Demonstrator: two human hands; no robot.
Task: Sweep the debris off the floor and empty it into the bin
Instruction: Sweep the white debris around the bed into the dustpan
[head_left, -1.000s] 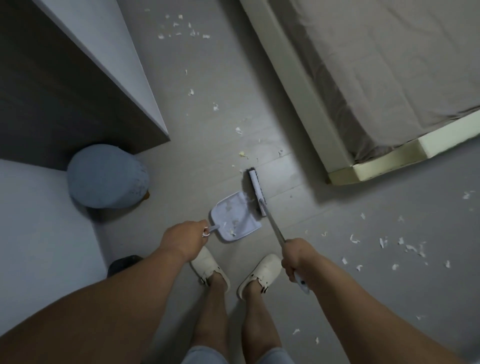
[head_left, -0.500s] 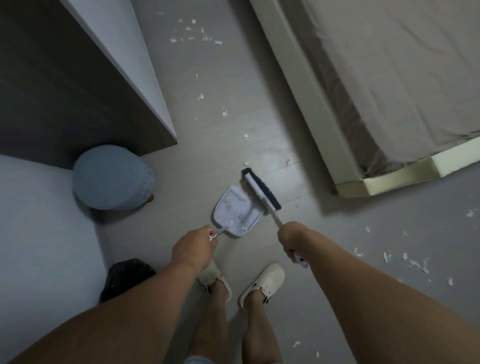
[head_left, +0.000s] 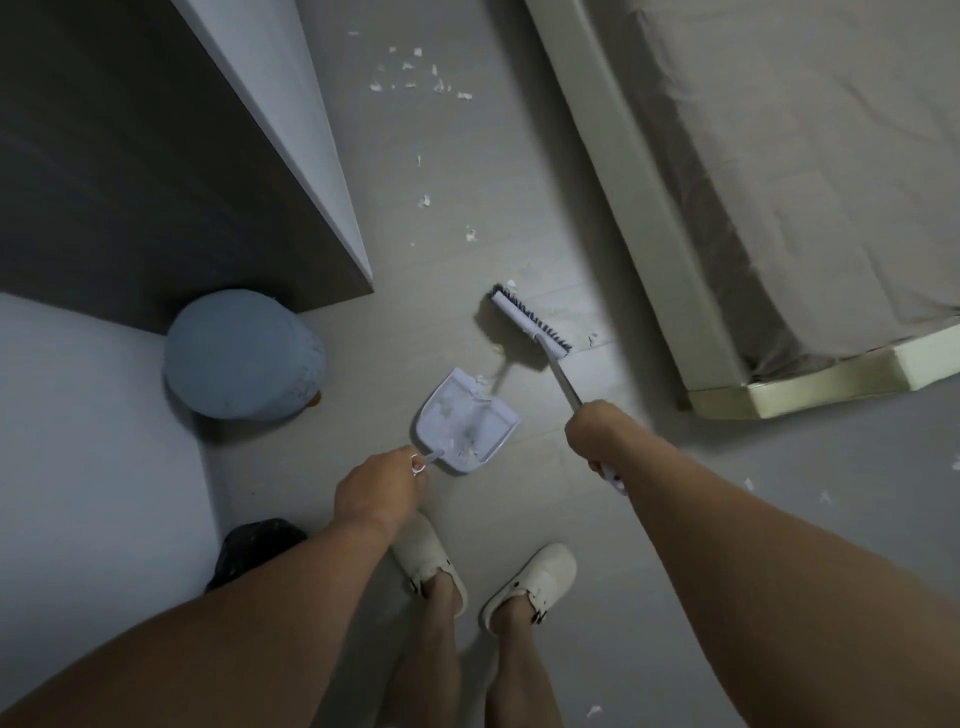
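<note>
Debris (head_left: 426, 201) lies as pale scraps on the grey floor (head_left: 519, 493): a cluster at the top centre of the frame, a thin trail running down toward the middle, and more at the right edge and bottom. A few scraps already sit in the dustpan (head_left: 465, 422), just below centre. The left hand (head_left: 376, 491) grips the dustpan's handle, fingers curled round it; the right hand (head_left: 597, 434) is wrapped round the brush (head_left: 530, 326) handle, with the bristle head out ahead of the pan's open lip, apart from it. The risks from here look plain. If the pan's lip is not pressed flat to the floor, a stroke would likely push scraps under it rather than in. A fast pull could flick the light pieces sideways toward the bed (head_left: 779, 208) at the right, where they may slip beneath the frame. Tilting the pan while carrying it would spill what is collected. No bin can be told for certain; a round grey object (head_left: 244, 353) sits at centre left.
</note>
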